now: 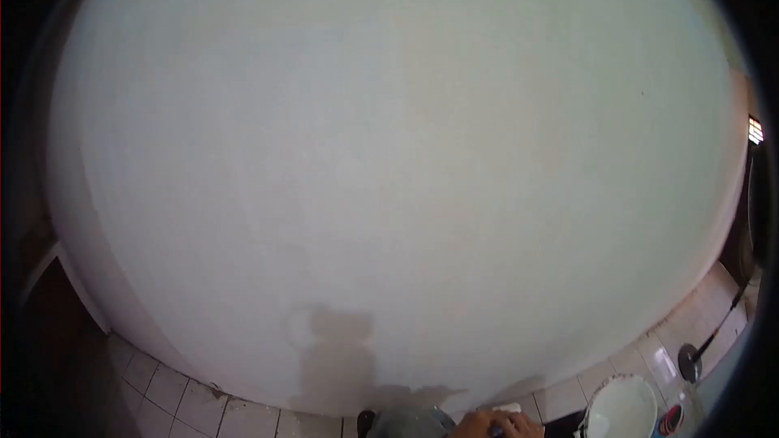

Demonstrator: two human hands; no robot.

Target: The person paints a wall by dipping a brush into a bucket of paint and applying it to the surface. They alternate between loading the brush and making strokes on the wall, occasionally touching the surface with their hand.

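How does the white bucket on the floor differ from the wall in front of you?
The bucket is small, round and open at the top, standing on the floor tiles at the lower right; the wall is broad and flat and fills most of the view. A shadow falls on the wall low down, none on the bucket. Both are white. One hand shows at the bottom edge, beside the bucket.

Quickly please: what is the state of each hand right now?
Left hand: not in view.
Right hand: closed around a small object at the bottom edge; what it is cannot be told.
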